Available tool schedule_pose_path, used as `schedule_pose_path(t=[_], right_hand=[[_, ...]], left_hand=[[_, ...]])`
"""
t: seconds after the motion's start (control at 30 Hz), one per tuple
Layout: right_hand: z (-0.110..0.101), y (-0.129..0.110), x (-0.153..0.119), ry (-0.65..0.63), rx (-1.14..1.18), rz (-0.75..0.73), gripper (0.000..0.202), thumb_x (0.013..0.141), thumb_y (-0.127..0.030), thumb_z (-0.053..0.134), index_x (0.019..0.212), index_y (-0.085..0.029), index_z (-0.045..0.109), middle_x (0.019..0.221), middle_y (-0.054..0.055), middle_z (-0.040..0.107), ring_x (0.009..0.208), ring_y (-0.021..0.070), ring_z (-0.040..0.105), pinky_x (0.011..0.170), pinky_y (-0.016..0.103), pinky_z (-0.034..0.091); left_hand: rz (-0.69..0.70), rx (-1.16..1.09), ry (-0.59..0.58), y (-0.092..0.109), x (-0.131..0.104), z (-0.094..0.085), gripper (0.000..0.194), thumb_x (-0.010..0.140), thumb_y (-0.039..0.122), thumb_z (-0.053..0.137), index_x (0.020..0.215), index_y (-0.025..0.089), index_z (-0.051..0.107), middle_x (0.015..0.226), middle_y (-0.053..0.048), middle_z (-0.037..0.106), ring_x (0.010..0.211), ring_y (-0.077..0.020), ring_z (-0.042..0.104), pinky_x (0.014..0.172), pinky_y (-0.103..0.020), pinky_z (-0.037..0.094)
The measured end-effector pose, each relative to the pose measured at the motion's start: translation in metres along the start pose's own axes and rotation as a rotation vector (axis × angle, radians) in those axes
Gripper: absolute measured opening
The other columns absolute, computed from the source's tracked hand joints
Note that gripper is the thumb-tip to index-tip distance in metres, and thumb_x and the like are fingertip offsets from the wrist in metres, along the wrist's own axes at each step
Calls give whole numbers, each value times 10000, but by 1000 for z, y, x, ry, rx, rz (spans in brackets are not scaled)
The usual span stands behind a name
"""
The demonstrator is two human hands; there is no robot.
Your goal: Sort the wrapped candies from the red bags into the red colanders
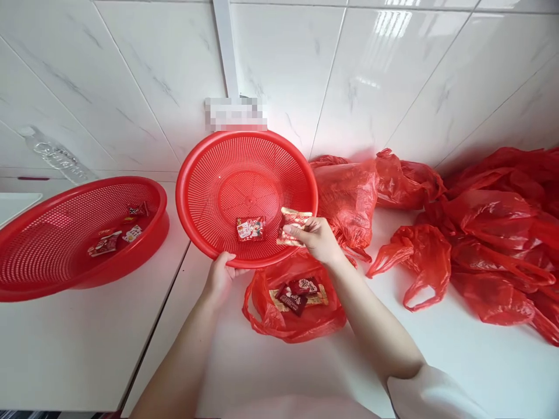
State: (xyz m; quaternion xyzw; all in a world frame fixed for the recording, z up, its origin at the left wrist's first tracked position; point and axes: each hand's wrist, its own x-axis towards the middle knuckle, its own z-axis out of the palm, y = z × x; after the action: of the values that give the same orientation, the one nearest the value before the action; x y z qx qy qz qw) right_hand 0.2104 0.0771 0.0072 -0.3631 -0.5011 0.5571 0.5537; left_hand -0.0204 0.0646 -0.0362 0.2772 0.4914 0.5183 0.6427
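Observation:
A round red basket (248, 139) is tilted up toward me, and my left hand (222, 272) grips its lower rim. Inside it, near the bottom edge, lies a red and white packet (251, 228). My right hand (318, 235) pinches a red and gold packet (293, 221) over the basket's lower right side. Below the basket, an open red plastic bag (279, 331) holds several packets, among them a dark red one (292, 299).
Another red basket (126, 267) with several packets leans at the left. A clear plastic bottle (59, 156) is behind it. Several red plastic bags (489, 250) are piled on the right of the white table (244, 372), and a tiled wall (279, 52) stands behind.

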Motion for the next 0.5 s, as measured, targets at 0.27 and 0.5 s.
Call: schedule_pose_path(t=[0.27,0.5], right_hand=[[-3,-6,10,319,403,-44,334,780,-464,718,921,-161,723,919,66,743,836,197,698,845,369,568],[-1,-2,13,365,351,-58,364,814,-484,674,893,-134,734,862,92,747,806,213,718,786,348,588]], left_hand=[[-19,32,-20,1,1,4,161,638,262,612,737,135,606,771,-53,672,798,-226,643,678,-360,566],[-32,33,-24,2,1,4,170,642,254,610,762,133,614,784,-56,678,794,-224,645,691,-372,574]])
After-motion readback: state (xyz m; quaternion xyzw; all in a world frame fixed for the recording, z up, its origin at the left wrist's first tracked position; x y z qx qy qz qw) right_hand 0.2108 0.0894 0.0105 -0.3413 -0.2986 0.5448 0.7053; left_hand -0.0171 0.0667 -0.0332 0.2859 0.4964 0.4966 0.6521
